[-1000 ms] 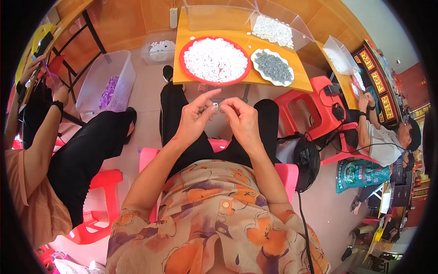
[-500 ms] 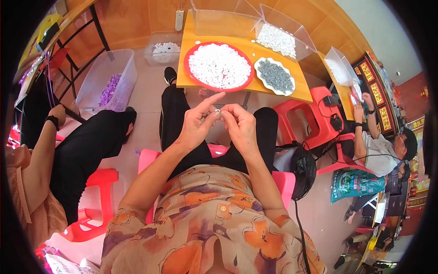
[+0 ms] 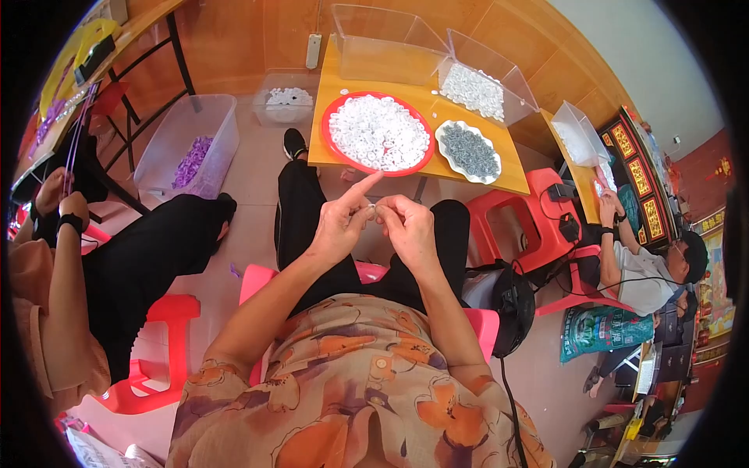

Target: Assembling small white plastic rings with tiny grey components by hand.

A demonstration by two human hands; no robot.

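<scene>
Above my lap, my left hand and my right hand meet at their fingertips. Between them is a small whitish piece, mostly covered, so its exact kind cannot be made out. My left thumb pinches it while the index finger sticks out straight. The right thumb and fingertips press on its other side. Just beyond my hands, a red round tray on the table holds a heap of small white ring-like pieces. To its right, a white scalloped dish contains small dark grey pieces.
Clear plastic bins stand along the back of the wooden table. A bin with purple pieces sits on the floor at left. Red stools and a black bag are at right. Co-workers sit on both sides.
The view has tilted slightly, so the table and trays appear lower. My hands stay together at the small piece. The co-worker at left has raised both hands to purple strands.
</scene>
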